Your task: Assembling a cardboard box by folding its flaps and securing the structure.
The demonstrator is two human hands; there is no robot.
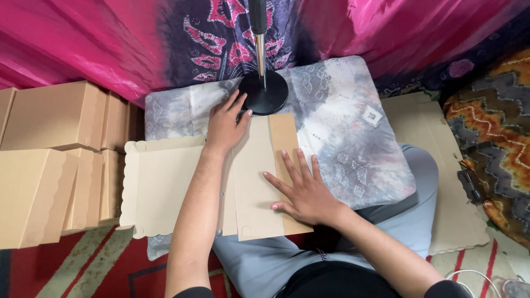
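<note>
A flat, unfolded cardboard box blank point(165, 182) with scalloped edges lies across a grey patterned cushion point(342, 127) on my lap. My left hand point(225, 124) presses flat on the far part of a folded cardboard flap point(255, 176), fingers spread, close to a black round stand base point(264, 92). My right hand point(302, 190) lies palm down with fingers apart on the nearer part of the same flap. Neither hand grips anything.
Folded-up brown cardboard boxes point(49, 160) are stacked at the left. More flat cardboard blanks point(436, 160) lie at the right on a patterned rug. Pink and purple fabric point(138, 38) hangs behind. A metal pole point(259, 44) rises from the stand base. A white cable point(469, 276) lies bottom right.
</note>
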